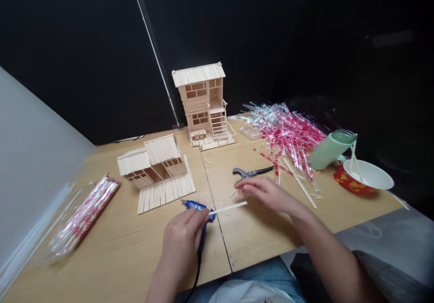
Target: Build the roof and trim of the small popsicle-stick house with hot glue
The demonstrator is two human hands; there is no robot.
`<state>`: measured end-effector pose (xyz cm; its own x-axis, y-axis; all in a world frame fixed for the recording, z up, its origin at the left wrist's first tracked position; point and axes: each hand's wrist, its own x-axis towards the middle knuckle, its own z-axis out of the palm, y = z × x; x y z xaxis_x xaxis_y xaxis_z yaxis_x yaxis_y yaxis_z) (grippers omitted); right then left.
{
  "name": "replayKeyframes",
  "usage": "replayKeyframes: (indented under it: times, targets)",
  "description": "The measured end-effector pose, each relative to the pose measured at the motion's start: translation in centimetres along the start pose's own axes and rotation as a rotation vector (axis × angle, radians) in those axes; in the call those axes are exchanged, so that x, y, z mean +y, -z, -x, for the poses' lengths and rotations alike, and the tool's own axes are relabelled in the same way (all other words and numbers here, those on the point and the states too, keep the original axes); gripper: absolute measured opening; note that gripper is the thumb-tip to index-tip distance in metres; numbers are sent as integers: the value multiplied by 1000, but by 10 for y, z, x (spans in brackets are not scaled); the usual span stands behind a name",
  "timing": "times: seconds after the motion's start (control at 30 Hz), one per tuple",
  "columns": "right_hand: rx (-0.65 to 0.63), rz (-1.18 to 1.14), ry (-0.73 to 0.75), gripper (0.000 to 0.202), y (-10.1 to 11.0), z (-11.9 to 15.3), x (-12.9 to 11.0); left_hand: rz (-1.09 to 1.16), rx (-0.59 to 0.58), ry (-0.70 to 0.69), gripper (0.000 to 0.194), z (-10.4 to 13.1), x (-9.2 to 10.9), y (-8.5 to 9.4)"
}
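Observation:
My left hand point(183, 233) pinches one end of a short pale wooden stick point(230, 207), which points right. Just behind the fingers lies a blue glue gun point(194, 204), its black cord running down past the front edge. My right hand point(262, 192) hovers low over the table with fingers loosely stretched to the left, apart from the stick. Close by its fingertips are a black-handled cutting tool point(252, 173), partly covered by the hand, and a small stick offcut point(233, 193). Whether the fingertips touch the tool I cannot tell.
A two-storey stick house point(201, 104) stands at the back, a smaller stick house point(152, 163) at left. A bag of wrapped chopsticks point(86, 215) lies far left. Right are a heap of torn wrappers point(288, 131), a green cup point(327, 151) and a red-and-white bowl point(356, 183).

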<state>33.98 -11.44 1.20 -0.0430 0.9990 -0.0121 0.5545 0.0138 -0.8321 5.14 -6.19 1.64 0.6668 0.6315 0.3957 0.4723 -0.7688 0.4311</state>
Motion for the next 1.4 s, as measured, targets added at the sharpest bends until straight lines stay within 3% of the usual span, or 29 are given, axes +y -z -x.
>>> replayKeyframes:
  times: [0.03,0.07,0.1,0.17,0.3,0.43,0.57,0.67,0.83,1.03,1.4]
  targets:
    - [83,153,-17,46,11,-1,14,63,28,83,23,2,-3,1]
    - [89,324,-62,72,21,-2,28,128,58,169,23,3,-5,2]
    - [65,462,-151,96,29,-2,40,188,89,251,24,3,-7,3]
    - [-33,612,-244,113,38,-3,56,288,150,382,25,2,-9,5]
    - [-94,673,-120,88,41,-7,59,528,175,557,29,-5,-5,4]
    - [-12,699,-111,69,34,-9,47,735,140,644,34,-14,0,0]
    - [180,477,-81,53,12,0,29,739,142,641,35,-21,2,1]
    - [98,71,-80,32,-12,14,5,735,126,619,35,-28,4,1]
    - [18,-304,-122,35,-42,26,-28,593,124,515,33,-42,14,-2]
    - [31,-343,-108,32,-46,22,-36,251,23,370,31,-58,26,-4]
    - [127,-171,-80,29,-51,17,-33,12,-89,334,30,-72,33,-6]
